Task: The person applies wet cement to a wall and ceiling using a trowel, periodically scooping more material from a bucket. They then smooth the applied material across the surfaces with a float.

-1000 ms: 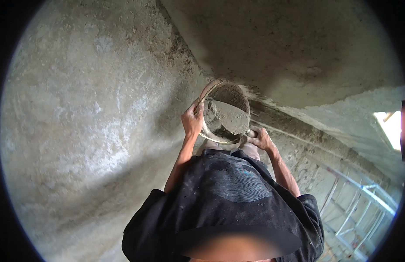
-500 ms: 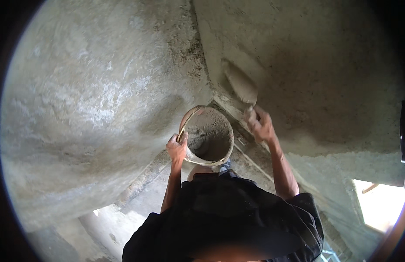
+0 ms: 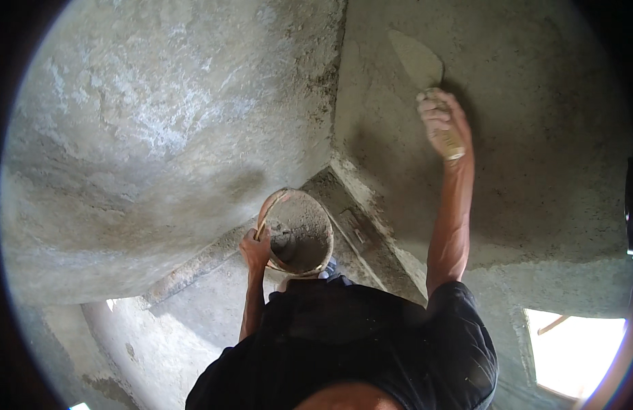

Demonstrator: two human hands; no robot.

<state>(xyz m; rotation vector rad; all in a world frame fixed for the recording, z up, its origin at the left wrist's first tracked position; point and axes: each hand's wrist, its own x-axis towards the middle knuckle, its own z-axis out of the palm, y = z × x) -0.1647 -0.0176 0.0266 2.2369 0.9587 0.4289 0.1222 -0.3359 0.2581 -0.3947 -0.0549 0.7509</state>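
My left hand (image 3: 255,249) grips the rim and handle of a round bucket (image 3: 328,229), tilted enough that its inside shows. Grey wet mortar (image 3: 299,236) lies in it, with a hollow scooped near the hand. Up on the right wall, my right hand (image 3: 445,123) is wrapped around the handle of a pointed trowel (image 3: 417,60). The trowel's leaf-shaped blade lies along the wall surface, its tip pointing up and left. Whether the whole blade touches the plaster I cannot tell.
Two rough grey walls, the left wall (image 3: 146,137) and the right wall (image 3: 535,164), meet in a corner above the bucket. A ledge (image 3: 361,232) runs along the foot of the right wall. Bright light comes through an opening (image 3: 576,348) at lower right.
My right hand has carried the trowel up and to the right, from beside the bucket onto the right wall. The bucket and my left hand sit slightly lower and further left in view.
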